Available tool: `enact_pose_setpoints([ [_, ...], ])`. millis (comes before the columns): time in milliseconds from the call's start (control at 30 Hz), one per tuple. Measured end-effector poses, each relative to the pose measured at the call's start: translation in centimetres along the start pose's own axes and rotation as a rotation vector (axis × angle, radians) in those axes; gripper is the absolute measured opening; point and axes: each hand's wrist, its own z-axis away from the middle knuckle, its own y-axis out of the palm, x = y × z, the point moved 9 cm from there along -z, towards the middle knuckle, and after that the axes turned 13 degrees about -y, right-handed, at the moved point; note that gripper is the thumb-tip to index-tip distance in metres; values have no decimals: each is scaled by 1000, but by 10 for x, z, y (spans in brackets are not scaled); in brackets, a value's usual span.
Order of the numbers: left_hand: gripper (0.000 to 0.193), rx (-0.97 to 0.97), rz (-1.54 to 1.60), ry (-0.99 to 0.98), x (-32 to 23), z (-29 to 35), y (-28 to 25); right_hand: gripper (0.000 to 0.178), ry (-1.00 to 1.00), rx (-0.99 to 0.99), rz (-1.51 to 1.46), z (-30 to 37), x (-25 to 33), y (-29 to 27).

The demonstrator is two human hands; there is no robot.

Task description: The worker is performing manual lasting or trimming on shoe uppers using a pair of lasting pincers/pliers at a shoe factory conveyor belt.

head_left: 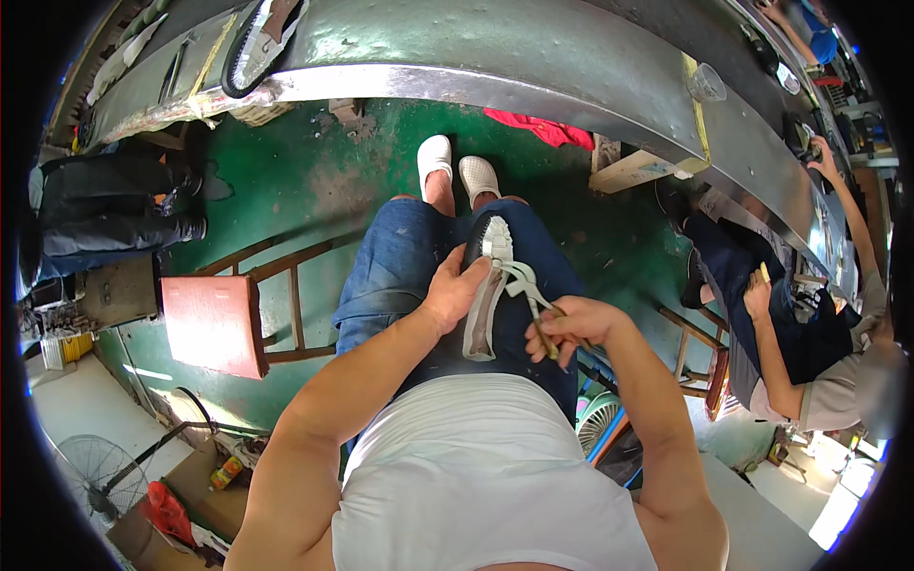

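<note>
Gripping the pliers (522,282) by their handles, the right hand (557,332) has its fingers closed around them, while the left hand (458,291) is closed around a shoe (483,322), its thumb laid over the edge of the turned-up underside. From where I stand, the head of the pliers is at the rim just behind the white, pleated toe, close by that thumb; whether it has bitten on anything I can't tell. The shoe lies sole up on the lap, toe pointing away from the body, over the jeans (381,257). If this is a matter of pulling the edge in over the sole, as I'd judge, I'd take a small bite, draw inward evenly, and press each fold flat with the left thumb, well clear of the metal. The thighs make a soft rest, so the left hand has to do the steadying; any twist there would likely skew the pleats. Past the knees runs the metal bench (457,43), with another shoe (257,57) at its left end, and a red-topped stool (211,325) stands to the left.
</note>
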Motion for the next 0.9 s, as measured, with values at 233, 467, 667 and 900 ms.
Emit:
enact_pose_setpoints([
  [233, 55, -116, -176, -46, -5, 1, 0, 46, -584, -389, 527, -2, 101, 7],
  [467, 63, -159, -302, -106, -12, 7, -2, 48, -424, -380, 1010, -18, 117, 7],
  [667, 63, 27, -262, -268, -20, 4, -2, 39, -212, -385, 1043, -11, 99, -9],
  [900, 64, 172, -329, -392, -19, -1, -1, 38, -344, -202, 1264, 20, 74, 43],
])
